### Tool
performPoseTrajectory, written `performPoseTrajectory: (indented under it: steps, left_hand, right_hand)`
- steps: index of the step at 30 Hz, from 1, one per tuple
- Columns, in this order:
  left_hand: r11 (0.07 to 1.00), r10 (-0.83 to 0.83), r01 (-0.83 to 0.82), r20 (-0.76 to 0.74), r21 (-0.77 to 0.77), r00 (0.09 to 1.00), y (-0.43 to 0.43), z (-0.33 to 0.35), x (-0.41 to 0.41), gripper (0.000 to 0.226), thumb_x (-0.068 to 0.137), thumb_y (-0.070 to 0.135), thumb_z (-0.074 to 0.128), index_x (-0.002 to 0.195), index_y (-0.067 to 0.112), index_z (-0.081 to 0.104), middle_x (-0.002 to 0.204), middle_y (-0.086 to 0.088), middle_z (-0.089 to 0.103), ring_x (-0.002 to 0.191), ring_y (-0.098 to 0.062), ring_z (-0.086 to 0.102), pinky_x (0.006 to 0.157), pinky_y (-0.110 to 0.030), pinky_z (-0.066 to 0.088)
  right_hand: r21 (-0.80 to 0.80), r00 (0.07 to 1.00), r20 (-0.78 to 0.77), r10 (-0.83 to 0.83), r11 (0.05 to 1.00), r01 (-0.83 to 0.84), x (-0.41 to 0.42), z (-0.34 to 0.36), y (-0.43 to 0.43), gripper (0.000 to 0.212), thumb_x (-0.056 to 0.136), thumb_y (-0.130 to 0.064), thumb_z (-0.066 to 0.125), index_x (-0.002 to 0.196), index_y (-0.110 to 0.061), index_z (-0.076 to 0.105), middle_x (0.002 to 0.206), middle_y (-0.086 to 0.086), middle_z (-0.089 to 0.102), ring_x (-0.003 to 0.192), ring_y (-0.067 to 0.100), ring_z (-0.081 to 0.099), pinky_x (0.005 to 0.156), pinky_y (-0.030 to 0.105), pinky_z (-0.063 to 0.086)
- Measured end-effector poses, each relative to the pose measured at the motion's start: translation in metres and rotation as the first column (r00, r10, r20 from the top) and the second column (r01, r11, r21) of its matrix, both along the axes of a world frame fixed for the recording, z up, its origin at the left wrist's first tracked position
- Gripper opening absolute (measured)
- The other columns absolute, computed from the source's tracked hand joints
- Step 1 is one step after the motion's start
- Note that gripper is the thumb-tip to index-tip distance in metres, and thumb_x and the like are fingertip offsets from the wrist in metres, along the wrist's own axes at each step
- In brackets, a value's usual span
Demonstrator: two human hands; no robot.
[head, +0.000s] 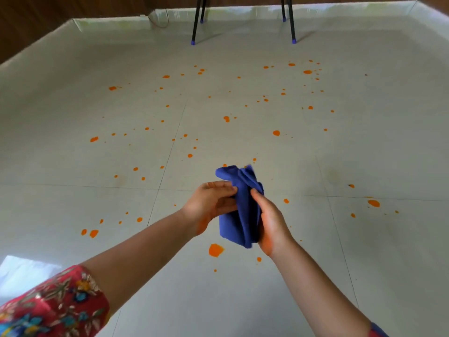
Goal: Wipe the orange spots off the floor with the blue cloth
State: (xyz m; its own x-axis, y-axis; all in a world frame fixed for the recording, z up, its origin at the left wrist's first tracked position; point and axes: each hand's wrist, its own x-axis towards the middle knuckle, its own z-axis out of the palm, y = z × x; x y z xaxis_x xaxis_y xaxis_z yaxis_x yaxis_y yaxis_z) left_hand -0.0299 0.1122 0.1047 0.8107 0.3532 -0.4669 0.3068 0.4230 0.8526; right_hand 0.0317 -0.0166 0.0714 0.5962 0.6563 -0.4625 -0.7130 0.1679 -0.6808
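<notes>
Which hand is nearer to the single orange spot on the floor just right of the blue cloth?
Right. The right hand is just left of that orange spot; the left hand is farther left, beyond the blue cloth.

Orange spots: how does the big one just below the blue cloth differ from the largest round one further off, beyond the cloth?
The near spot looks larger, with a ragged outline; the far spot looks smaller and nearly round. The near spot lies just below the blue cloth, the far spot well beyond it. Both are orange, on the pale floor.
</notes>
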Motion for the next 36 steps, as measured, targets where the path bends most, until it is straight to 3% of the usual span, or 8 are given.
performPoseTrajectory:
  steps: [10,14,20,24,27,29,32,36]
  left_hand:
    - [0.993,0.101,-0.114,-0.279,-0.031,0.955,0.028,-0.029,-0.02,0.03,0.091,0.008,0.032,0.076,0.006,0.057,0.065,-0.004,0.056,0.066,-0.019,0.051,0.061,-0.028,0.04]
    - [0.997,-0.001,0.028,-0.379,0.066,0.926,0.028,-0.06,-0.034,0.022,0.098,0.016,0.042,0.096,0.014,0.063,0.097,-0.005,0.063,0.089,-0.021,0.06,0.083,-0.035,0.049]
    - [0.905,-0.185,0.34,-0.48,0.258,0.857,0.037,-0.1,-0.062,0.025,0.097,0.019,0.049,0.119,0.02,0.061,0.117,-0.004,0.064,0.107,-0.02,0.059,0.088,-0.031,0.041]
    - [0.745,-0.245,0.52,-0.554,0.418,0.796,0.04,-0.128,-0.087,0.02,0.095,0.019,0.053,0.108,0.03,0.062,0.115,-0.002,0.064,0.107,-0.023,0.06,0.083,-0.028,0.045]
    - [0.597,-0.236,0.606,-0.606,0.526,0.76,0.038,-0.142,-0.111,0.026,0.094,0.021,0.055,0.118,0.028,0.059,0.121,0.004,0.058,0.111,-0.018,0.057,0.084,-0.027,0.043]
    - [0.472,-0.247,0.662,-0.634,0.582,0.733,0.036,-0.151,-0.129,0.035,0.094,0.023,0.055,0.129,0.025,0.053,0.134,0.002,0.05,0.121,-0.016,0.05,0.093,-0.024,0.039]
    - [0.368,-0.258,0.676,-0.629,0.638,0.734,0.034,-0.157,-0.158,0.049,0.093,0.025,0.057,0.14,0.022,0.042,0.148,0.002,0.038,0.133,-0.016,0.04,0.105,-0.026,0.032]
    - [0.288,-0.23,0.65,-0.608,0.703,0.76,0.042,-0.171,-0.192,0.061,0.093,0.03,0.058,0.147,0.025,0.03,0.156,0.007,0.024,0.145,-0.012,0.021,0.117,-0.032,0.023]
  right_hand:
    - [0.04,0.991,-0.133,-0.029,0.999,0.034,0.004,-0.032,-0.052,0.027,0.076,-0.036,0.063,0.08,-0.014,0.078,0.096,0.012,0.074,0.083,0.027,0.072,0.068,0.037,0.058]
    - [-0.145,0.985,-0.174,-0.009,0.989,-0.017,-0.002,-0.041,-0.063,0.023,0.091,-0.015,0.047,0.095,-0.004,0.067,0.088,0.01,0.072,0.077,0.021,0.071,0.078,0.035,0.05]
    - [-0.432,0.97,0.221,-0.103,0.881,0.192,0.011,-0.04,-0.101,0.039,0.091,0.01,0.036,0.108,-0.019,0.057,0.081,-0.008,0.07,0.079,0.01,0.064,0.061,0.019,0.052]
    - [-0.677,0.59,0.683,0.431,0.676,0.29,-0.001,-0.044,-0.112,0.062,0.085,0.01,0.04,0.139,-0.02,0.044,0.1,0.005,0.066,0.088,0.032,0.061,0.071,0.035,0.046]
    - [-0.845,0.229,0.523,0.821,0.535,0.009,-0.037,-0.069,-0.116,0.056,0.087,-0.008,0.053,0.14,-0.023,0.043,0.123,0.004,0.062,0.116,0.03,0.058,0.083,0.034,0.044]
    - [-0.96,-0.058,0.218,0.974,0.204,-0.19,-0.058,-0.096,-0.114,0.062,0.09,-0.048,0.05,0.147,-0.028,0.033,0.161,-0.005,0.003,0.148,0.018,0.007,0.117,0.042,0.019]
    - [-0.988,0.062,0.153,0.986,0.151,0.036,-0.08,-0.147,-0.103,0.089,0.073,-0.082,0.013,0.152,-0.042,0.01,0.153,-0.005,-0.033,0.146,0.03,-0.023,0.114,0.061,-0.005]
    - [-0.962,0.039,0.157,0.987,0.145,0.23,-0.101,-0.191,-0.075,0.075,0.083,-0.076,0.031,0.15,-0.046,0.018,0.163,0.007,0.006,0.146,0.047,0.005,0.104,0.077,0.008]
